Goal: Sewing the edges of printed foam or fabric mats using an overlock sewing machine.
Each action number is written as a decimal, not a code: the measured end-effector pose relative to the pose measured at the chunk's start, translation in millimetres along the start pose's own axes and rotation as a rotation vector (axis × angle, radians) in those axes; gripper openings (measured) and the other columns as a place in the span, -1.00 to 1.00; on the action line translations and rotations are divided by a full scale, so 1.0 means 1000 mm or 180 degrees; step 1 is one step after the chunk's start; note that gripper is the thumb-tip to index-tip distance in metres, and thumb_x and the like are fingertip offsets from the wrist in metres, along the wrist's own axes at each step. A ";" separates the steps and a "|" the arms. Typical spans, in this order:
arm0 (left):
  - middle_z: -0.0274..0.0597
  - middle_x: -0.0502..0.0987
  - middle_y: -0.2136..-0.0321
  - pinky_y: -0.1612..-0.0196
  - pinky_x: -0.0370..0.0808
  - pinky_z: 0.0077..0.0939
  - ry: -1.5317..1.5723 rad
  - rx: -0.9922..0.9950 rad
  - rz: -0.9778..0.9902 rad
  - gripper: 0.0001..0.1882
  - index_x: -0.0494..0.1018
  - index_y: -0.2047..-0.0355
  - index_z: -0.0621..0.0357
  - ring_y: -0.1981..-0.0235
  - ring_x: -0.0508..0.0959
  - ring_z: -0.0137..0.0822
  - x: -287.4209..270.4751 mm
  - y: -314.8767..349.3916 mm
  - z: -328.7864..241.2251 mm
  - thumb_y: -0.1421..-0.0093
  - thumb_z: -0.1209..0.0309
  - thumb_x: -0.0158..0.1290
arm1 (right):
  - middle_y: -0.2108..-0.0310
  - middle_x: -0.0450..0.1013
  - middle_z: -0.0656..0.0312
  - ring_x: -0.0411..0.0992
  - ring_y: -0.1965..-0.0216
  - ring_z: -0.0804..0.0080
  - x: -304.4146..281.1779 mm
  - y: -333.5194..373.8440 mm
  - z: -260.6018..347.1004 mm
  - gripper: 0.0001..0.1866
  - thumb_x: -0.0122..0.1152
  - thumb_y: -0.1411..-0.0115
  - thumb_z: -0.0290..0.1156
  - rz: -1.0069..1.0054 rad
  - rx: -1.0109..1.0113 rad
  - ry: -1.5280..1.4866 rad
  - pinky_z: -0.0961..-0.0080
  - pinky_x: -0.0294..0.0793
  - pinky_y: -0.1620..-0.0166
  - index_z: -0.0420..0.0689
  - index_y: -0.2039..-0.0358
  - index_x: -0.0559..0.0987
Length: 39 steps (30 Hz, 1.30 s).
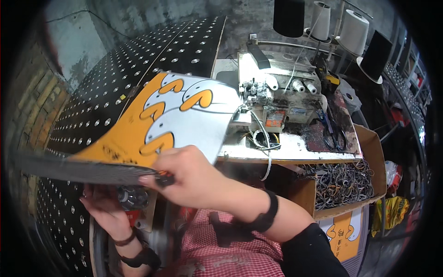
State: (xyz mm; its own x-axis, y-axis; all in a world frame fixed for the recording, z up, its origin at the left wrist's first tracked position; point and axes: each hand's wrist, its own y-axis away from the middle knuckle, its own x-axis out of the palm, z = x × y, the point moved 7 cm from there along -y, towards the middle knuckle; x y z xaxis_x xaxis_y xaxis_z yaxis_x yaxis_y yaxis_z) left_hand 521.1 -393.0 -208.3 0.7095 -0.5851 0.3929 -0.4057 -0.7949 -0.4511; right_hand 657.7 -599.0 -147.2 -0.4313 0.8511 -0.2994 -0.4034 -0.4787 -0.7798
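The right hand [189,177] pinches the near edge of a flat orange-and-white printed mat with a dark mesh underside [175,117], lifted over the black studded table [115,69] toward the white overlock sewing machine [270,94]. The left hand [104,207] is under the mat, fingers apparently curled loosely, its grip hidden.

Printed mat [184,120] left of sewing machine [272,99]; thread cones [353,30] behind; scrap box [344,184] (lower right) below table edge.
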 end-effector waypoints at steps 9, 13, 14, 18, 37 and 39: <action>-0.20 0.19 -0.08 -0.12 0.10 -0.26 0.1065 -0.1607 -0.0442 -0.26 0.12 -0.11 0.12 -0.08 0.18 -0.19 0.012 -0.005 0.061 -0.06 -0.09 -0.04 | 0.69 0.39 0.26 0.29 0.60 0.60 -0.058 0.054 -0.070 -0.70 0.25 -0.01 -0.24 -0.0892 0.1967 -0.0212 0.61 0.31 0.48 -0.27 0.46 0.56; -0.17 0.22 -0.07 -0.10 0.15 -0.27 0.0699 -0.1411 -0.0567 -0.28 0.14 -0.09 0.19 -0.05 0.23 -0.18 0.011 0.005 0.054 -0.06 -0.01 0.02 | 0.42 0.45 0.15 0.39 0.42 0.55 -0.103 0.064 -0.148 -0.62 0.22 0.00 -0.37 -0.1752 0.2472 -0.0060 0.63 0.37 0.32 -0.31 0.19 0.46; -0.17 0.23 -0.06 -0.09 0.16 -0.27 0.0640 -0.1300 -0.0719 -0.29 0.15 -0.09 0.18 -0.04 0.23 -0.17 0.008 0.010 0.049 -0.05 0.00 0.03 | 0.33 0.44 0.23 0.34 0.35 0.64 -0.095 0.064 -0.161 -0.59 0.20 -0.02 -0.40 -0.1694 0.2252 -0.0384 0.71 0.33 0.26 -0.33 0.13 0.42; -0.20 0.30 -0.02 -0.09 0.20 -0.34 0.1332 -0.1517 -0.0742 -0.44 0.20 -0.05 0.18 -0.01 0.29 -0.25 -0.026 0.023 0.032 -0.15 0.09 -0.06 | 0.41 0.46 0.00 0.44 0.41 0.38 -0.091 0.065 -0.142 -0.47 0.21 0.09 -0.36 -0.1488 0.1781 0.1039 0.56 0.40 0.26 -0.34 0.09 0.40; -0.14 0.26 -0.04 -0.12 0.16 -0.26 0.1066 -0.1481 0.0285 -0.33 0.13 -0.09 0.23 -0.06 0.24 -0.21 -0.026 0.066 0.069 -0.17 -0.05 -0.19 | 0.19 0.44 -0.02 0.40 0.14 0.46 -0.083 0.109 -0.128 -0.55 0.09 0.02 -0.49 -0.1083 0.2402 0.0633 0.63 0.31 0.08 -0.37 0.08 0.40; -0.12 0.30 -0.01 -0.11 0.18 -0.24 0.1159 -0.1488 0.0460 -0.38 0.18 -0.06 0.23 -0.04 0.27 -0.19 -0.019 0.066 0.070 -0.17 -0.01 -0.18 | 0.22 0.44 -0.07 0.43 0.17 0.36 -0.070 0.127 -0.104 -0.54 0.13 0.04 -0.47 -0.0982 0.2148 0.0661 0.58 0.35 0.12 -0.33 0.07 0.40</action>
State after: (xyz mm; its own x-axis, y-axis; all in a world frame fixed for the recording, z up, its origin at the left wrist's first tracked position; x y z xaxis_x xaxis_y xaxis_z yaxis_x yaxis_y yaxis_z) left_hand 521.4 -423.4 -301.7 0.4191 -0.6440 0.6400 -0.7517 -0.6415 -0.1531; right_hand 720.5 -697.3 -282.7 -0.0858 0.9585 -0.2718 -0.9144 -0.1841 -0.3604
